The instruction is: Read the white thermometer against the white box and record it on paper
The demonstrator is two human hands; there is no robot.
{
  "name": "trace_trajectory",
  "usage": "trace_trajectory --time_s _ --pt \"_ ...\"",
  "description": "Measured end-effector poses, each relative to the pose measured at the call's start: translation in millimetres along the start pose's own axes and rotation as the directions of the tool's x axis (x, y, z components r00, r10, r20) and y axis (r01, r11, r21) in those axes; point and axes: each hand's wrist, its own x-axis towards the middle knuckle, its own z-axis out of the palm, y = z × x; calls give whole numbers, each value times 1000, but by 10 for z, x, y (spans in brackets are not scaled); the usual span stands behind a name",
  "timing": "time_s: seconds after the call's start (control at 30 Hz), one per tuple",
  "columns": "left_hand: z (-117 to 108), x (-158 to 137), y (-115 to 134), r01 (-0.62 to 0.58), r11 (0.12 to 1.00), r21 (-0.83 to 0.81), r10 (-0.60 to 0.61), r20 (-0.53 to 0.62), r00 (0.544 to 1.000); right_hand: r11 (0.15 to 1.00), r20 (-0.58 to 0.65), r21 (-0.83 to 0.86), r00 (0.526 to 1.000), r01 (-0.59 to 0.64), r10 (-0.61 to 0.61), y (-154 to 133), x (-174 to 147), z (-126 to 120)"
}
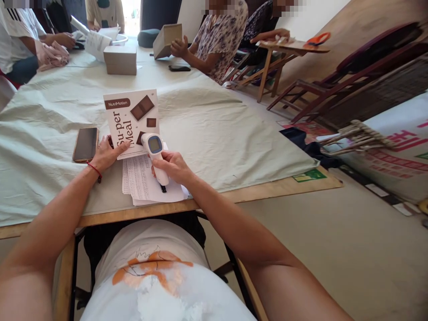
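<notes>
My left hand (109,151) grips the lower left corner of a white and brown box (118,129) marked "NutriMotion Su-per Meal", with chocolate pieces printed on its front. The box is held up, its printed face toward me. In my right hand (174,167) is a white infrared thermometer (161,174) with a small blue-framed screen; its head overlaps the box's lower right corner. Beneath both lie loose printed sheets (138,185) near the table's front edge. A dark pen-like tip shows below the thermometer's handle. Left of the box, a smartphone (85,145) rests screen up.
A pale green cloth covers the table (214,147). Farther back stand a grey-brown box (120,62) and a dark flat object (179,68). Across the table a person holds another box (167,41); others sit around. At right are a folding chair (334,84) and orange scissors (317,39) on a small table.
</notes>
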Motion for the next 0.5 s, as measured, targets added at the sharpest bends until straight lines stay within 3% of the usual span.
trace_trajectory --time_s 0.23,0.5 --pt "-47 -49 126 -65 997 36 61 98 993 992 7 -100 997 73 -73 11 12 36" --pt "-62 -36 92 4 997 75 -9 69 998 986 -26 -144 996 83 -88 15 8 29"
